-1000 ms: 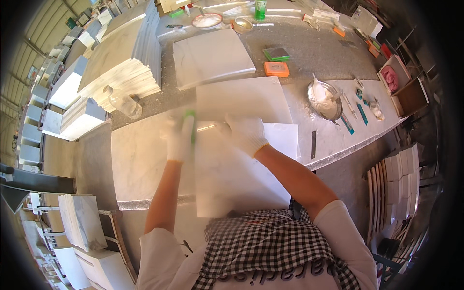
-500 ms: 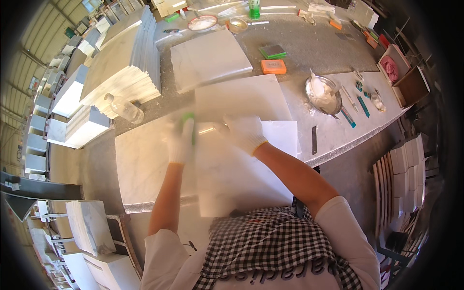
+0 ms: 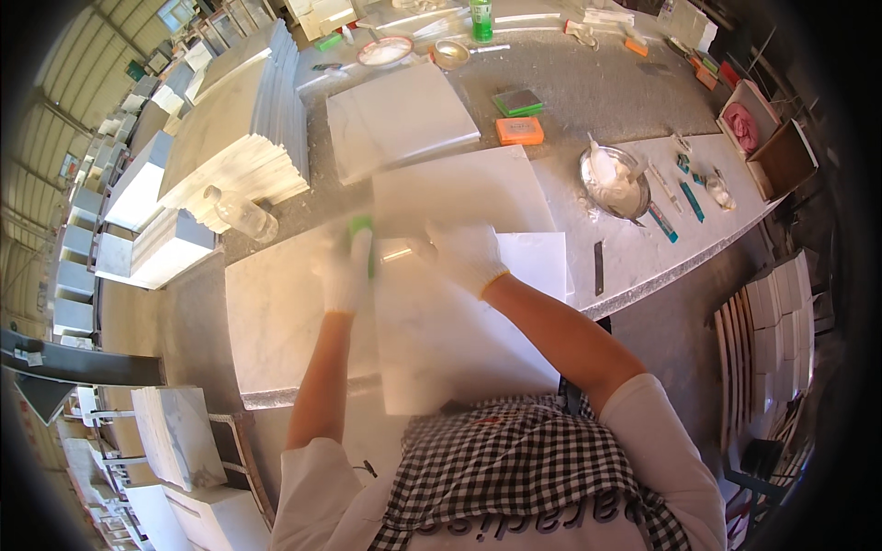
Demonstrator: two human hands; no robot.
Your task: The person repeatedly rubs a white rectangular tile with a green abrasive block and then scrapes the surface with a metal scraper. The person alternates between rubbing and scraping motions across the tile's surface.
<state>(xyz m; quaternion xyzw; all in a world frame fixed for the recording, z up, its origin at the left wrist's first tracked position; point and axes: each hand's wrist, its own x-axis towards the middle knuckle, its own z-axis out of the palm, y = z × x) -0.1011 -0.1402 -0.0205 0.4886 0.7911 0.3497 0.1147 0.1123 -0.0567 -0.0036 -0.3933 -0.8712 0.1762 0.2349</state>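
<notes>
In front of me a smooth white stone tile [image 3: 469, 321] lies over paler marble slabs, its near edge close to my apron. My left hand [image 3: 344, 275], in a white knit glove, is closed around a green hand sanding pad [image 3: 361, 241] at the tile's left edge. The pad is partly hidden by the fingers and a little blurred. My right hand [image 3: 464, 257], also gloved, grips the tile at its far edge, thumb side toward the left hand. Beneath lies a veined marble slab [image 3: 285, 312], and another pale slab [image 3: 469, 188] extends beyond the hands.
Left stands a tall tile stack [image 3: 220, 138] with a clear bottle [image 3: 241, 216] beside it. Ahead lie a loose tile [image 3: 400, 119], a green pad [image 3: 518, 101] and an orange pad [image 3: 521, 131]. At right are a metal bowl [image 3: 614, 184] of white paste, cutters and a black strip [image 3: 599, 268].
The view has shifted slightly. My left hand stays at the tile's left edge with the green pad, and the right hand keeps its place.
</notes>
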